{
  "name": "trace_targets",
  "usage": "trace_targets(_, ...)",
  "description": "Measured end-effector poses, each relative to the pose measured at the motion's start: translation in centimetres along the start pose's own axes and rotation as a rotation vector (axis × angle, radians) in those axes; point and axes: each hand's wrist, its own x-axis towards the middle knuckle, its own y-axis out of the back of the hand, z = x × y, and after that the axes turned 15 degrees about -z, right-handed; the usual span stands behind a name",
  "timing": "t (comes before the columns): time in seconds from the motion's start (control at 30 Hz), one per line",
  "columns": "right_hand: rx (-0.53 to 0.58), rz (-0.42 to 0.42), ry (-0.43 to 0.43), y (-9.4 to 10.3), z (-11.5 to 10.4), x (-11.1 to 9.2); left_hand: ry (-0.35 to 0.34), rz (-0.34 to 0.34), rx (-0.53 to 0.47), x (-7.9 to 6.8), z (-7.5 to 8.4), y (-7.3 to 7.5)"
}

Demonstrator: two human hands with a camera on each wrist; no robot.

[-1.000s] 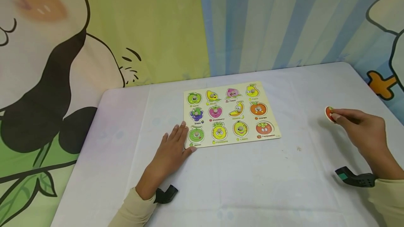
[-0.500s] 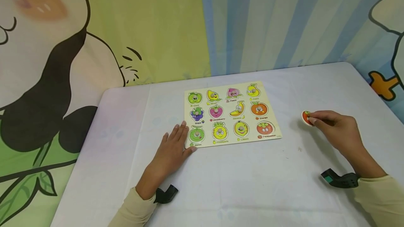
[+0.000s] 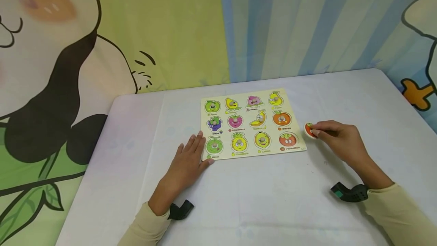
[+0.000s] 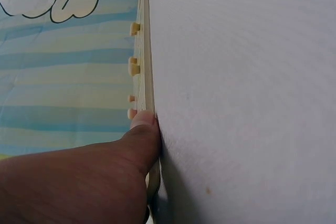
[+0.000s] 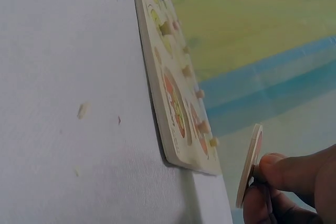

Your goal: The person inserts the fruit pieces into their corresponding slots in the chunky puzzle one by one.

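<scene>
A wooden fruit puzzle board (image 3: 227, 143) lies flat on the table, most of its fruit pieces bearing small knobs. The printed persimmon spot (image 3: 288, 139) at its near right corner has no knob. My left hand (image 3: 184, 168) rests at the board's left side, fingers extended along the edge; in the left wrist view its thumb (image 4: 143, 121) touches the near edge. Just off the board's right side, my right hand (image 3: 341, 143) pinches a red persimmon puzzle piece (image 3: 308, 130). In the right wrist view, thumb and fingers grip that piece (image 5: 248, 166) by its knob, the disc tilted on edge.
The white-covered table (image 3: 266, 196) carries a few tiny specks (image 5: 83, 110) right of the board. Behind it hangs a printed cartoon backdrop (image 3: 164, 22). Each wrist wears a black camera mount, one (image 3: 181, 210) on the left and one (image 3: 349, 193) on the right.
My right hand has moved left across the table with the persimmon piece, from far right to close beside the board. The left hand has stayed at the board's left edge.
</scene>
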Motion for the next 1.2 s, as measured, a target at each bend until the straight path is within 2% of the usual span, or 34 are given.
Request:
trace_targets(0.5, 0.036, -0.099, 0.135, -2.5, -1.1, 1.5, 0.012, -0.015, 0.004, 0.1, 0.3, -0.3)
trace_targets(0.7, 0.069, -0.145, 0.138, -3.2, -1.6, 1.7, 0.017, -0.013, 0.003, 0.1, 0.2, -0.5)
trace_targets(0.9, 0.075, -0.176, 0.123, -3.8, -1.9, 1.7, 0.019, -0.015, 0.020, -0.1, -0.1, -0.2)
trace_targets(1.03, 0.049, -0.211, 0.090, -3.9, -2.0, 1.7, 0.015, -0.015, 0.023, 0.0, -0.1, -0.1)
trace_targets(1.2, -0.031, -0.231, 0.117, -3.9, -2.0, 1.9, 0.017, -0.018, 0.020, 0.2, -0.1, -0.1)
